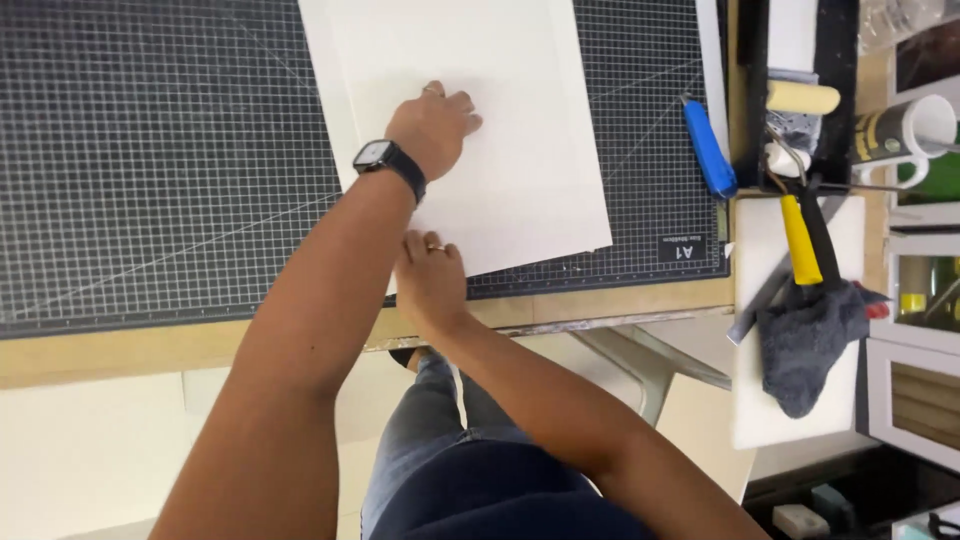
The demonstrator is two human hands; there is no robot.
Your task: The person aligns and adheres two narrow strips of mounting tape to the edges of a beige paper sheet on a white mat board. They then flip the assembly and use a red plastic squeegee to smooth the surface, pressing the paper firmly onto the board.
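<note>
A large white sheet (520,130) lies on a dark gridded cutting mat (150,150). My left hand (435,125), with a black watch on its wrist, presses down on the sheet's middle and holds nothing. My right hand (430,280), wearing a ring, sits at the sheet's near edge, where the mat meets the wooden table edge (120,355). Its fingers are curled onto that edge of the sheet. My two forearms cross just below the sheet.
A blue utility knife (708,150) lies on the mat's right side. Further right are a black tray (835,60) with a foam roller (803,97), a yellow-handled tool (800,240), a grey cloth (810,345) on a white board (790,420), and a mug (905,130).
</note>
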